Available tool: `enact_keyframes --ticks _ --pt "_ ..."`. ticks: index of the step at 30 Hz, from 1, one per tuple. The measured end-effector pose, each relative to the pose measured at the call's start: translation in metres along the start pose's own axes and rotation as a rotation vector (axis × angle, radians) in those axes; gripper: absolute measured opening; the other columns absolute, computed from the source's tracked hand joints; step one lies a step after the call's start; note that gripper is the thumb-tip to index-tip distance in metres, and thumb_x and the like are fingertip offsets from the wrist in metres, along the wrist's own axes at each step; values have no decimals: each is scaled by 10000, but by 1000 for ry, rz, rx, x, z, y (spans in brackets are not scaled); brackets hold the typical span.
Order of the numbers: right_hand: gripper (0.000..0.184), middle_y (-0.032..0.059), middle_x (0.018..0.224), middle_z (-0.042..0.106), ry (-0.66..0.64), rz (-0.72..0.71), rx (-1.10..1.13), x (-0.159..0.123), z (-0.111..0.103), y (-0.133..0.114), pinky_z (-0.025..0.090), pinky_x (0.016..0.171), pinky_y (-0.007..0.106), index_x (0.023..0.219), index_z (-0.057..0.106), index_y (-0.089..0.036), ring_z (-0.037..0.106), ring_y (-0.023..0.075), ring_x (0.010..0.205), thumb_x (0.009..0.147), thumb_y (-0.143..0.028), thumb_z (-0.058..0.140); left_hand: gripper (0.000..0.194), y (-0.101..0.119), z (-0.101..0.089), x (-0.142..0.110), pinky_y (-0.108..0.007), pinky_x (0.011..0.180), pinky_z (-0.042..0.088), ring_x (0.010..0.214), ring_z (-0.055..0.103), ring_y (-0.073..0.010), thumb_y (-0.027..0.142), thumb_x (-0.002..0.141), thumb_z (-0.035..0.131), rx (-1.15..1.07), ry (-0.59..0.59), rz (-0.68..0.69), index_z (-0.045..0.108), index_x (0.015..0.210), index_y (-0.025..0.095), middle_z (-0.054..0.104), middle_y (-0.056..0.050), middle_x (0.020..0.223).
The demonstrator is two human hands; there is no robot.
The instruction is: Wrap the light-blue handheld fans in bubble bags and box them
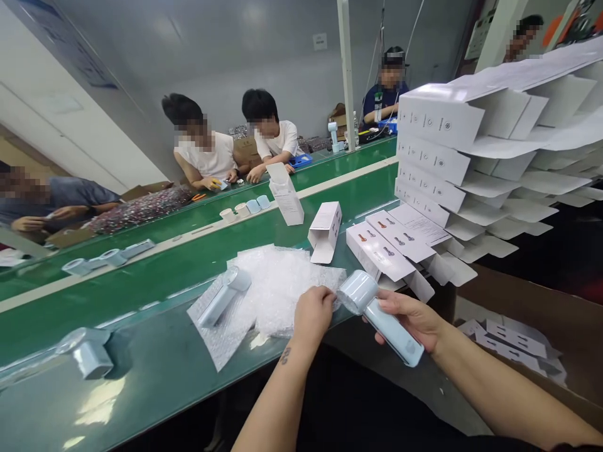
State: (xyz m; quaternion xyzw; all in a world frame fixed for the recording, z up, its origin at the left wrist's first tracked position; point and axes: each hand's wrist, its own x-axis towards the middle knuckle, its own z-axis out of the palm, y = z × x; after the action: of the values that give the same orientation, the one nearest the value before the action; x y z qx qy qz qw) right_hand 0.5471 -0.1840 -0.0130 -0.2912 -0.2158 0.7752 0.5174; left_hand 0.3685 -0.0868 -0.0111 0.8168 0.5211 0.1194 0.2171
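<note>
My right hand (414, 317) is closed around the handle of a pale blue handheld fan (377, 311), its round head pointing left over the bench edge. My left hand (313, 314) pinches the near edge of a pile of bubble-wrap bags (282, 282) on the green bench. A second fan (223, 295), wrapped in a bubble bag, lies to the left on the pile. Another wrapped fan (89, 355) rests at the near left of the bench.
White open cartons (325, 229) stand and lie past the pile; a tall stack of flat cartons (452, 150) rises at right. A brown box with leaflets (513, 339) sits lower right. Several other people work across the green conveyor (179, 251), with fans and small cups on it.
</note>
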Motion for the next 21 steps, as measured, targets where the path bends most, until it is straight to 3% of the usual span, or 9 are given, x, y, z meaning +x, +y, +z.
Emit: enact_keyframes --ticks 4,8,11,13,15,18,21 --pt "514 71 886 625 -94 110 -38 24 5 4 579 490 299 1199 494 -166 633 197 775 725 -219 686 210 -14 -27 -20 -257 636 442 666 593 -159 160 731 468 -409 -24 -34 678 733 168 649 -8 683" --pt "429 51 805 633 33 160 -218 29 13 6 563 447 280 1163 506 -161 643 170 619 767 -230 656 232 -16 -41 -31 -259 575 460 572 559 -142 358 786 546 -618 183 -158 666 798 159 614 4 630" --pt "372 27 826 632 115 141 -315 23 20 7 552 418 274 1094 529 -174 623 136 518 765 -251 683 186 -13 -39 -39 -288 678 493 703 601 -166 298 840 519 -437 293 152 653 798 177 654 -37 737" --pt "333 29 875 633 152 80 -300 18 24 7 557 426 271 1037 543 -172 629 132 545 757 -259 702 180 -14 -34 -46 -306 730 500 773 606 -178 200 869 465 -262 368 411 642 844 182 660 -63 803" --pt "328 35 912 634 180 24 -260 14 26 7 568 442 282 1017 548 -173 633 134 572 748 -258 716 199 -18 -27 -53 -309 729 507 788 603 -182 130 872 438 -129 437 567 624 919 183 652 -75 825" --pt "375 42 942 633 221 -43 -198 11 26 9 581 448 313 1051 541 -182 636 145 597 733 -244 729 217 -25 -13 -59 -306 731 514 795 604 -185 86 866 454 7 519 634 585 1014 177 645 -84 853" --pt "448 32 904 636 243 -73 -149 12 25 15 578 458 303 1143 509 -206 638 143 592 747 -239 717 184 -25 0 -55 -295 708 511 754 601 -180 86 866 462 62 586 568 563 996 169 624 -70 799"
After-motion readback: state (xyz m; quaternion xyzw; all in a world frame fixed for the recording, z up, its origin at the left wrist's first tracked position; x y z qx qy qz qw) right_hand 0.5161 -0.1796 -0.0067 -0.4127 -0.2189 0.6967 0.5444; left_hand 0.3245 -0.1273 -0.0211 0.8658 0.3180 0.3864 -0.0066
